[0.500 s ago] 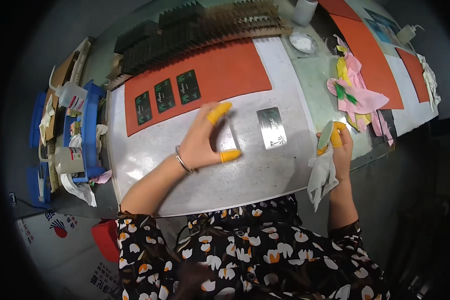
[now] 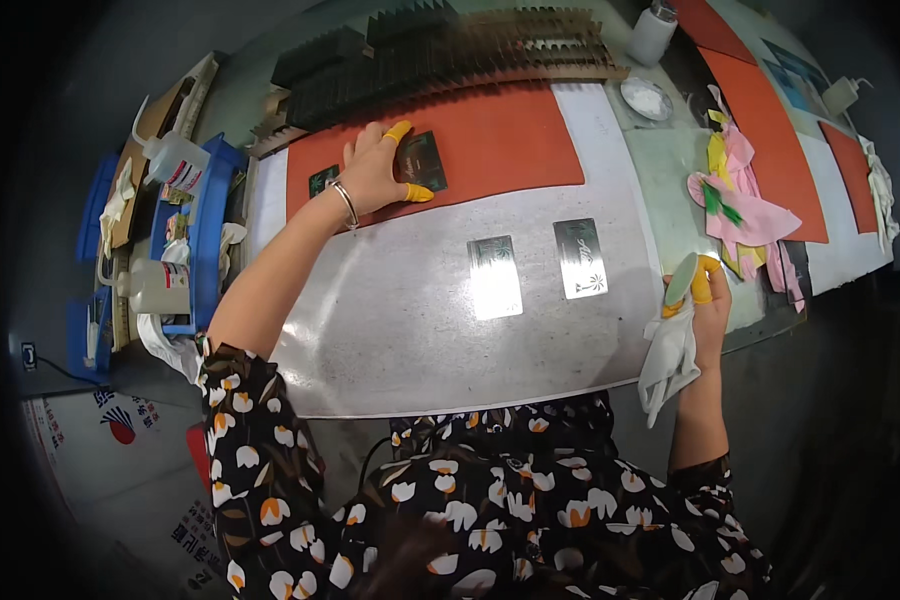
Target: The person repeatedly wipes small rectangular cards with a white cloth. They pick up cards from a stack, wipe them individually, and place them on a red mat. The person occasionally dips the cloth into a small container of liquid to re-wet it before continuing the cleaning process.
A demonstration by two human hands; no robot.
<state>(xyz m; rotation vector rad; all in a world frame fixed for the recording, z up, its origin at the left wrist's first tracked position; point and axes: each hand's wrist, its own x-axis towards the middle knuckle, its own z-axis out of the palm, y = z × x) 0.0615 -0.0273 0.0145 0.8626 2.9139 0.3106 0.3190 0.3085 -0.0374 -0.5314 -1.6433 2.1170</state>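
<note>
My left hand (image 2: 372, 172) reaches over the orange mat (image 2: 515, 140). Yellow finger cots cover its thumb and index finger, which are spread at the upper and lower edges of a dark card (image 2: 425, 162) lying there. Another dark card (image 2: 322, 181) shows partly beside my wrist. Two shiny cards, the left one (image 2: 495, 278) and the right one (image 2: 580, 258), lie on the grey work surface. At the right, my right hand (image 2: 708, 300), also with yellow finger cots, grips a white cloth (image 2: 667, 365) together with a pale green rounded piece (image 2: 681, 279).
A slotted rack (image 2: 450, 70) with dark cards stands behind the mat. Left is a blue tray (image 2: 206, 230) with squeeze bottles, one of them an upright white bottle (image 2: 160, 287). Pink and yellow cloth scraps (image 2: 745, 215), a small dish (image 2: 646, 99) and a capped bottle (image 2: 653, 35) are at right.
My left hand has left a card flat on the grey surface and moved up and left to a card on the mat. My right hand keeps its grip. The view has shifted slightly.
</note>
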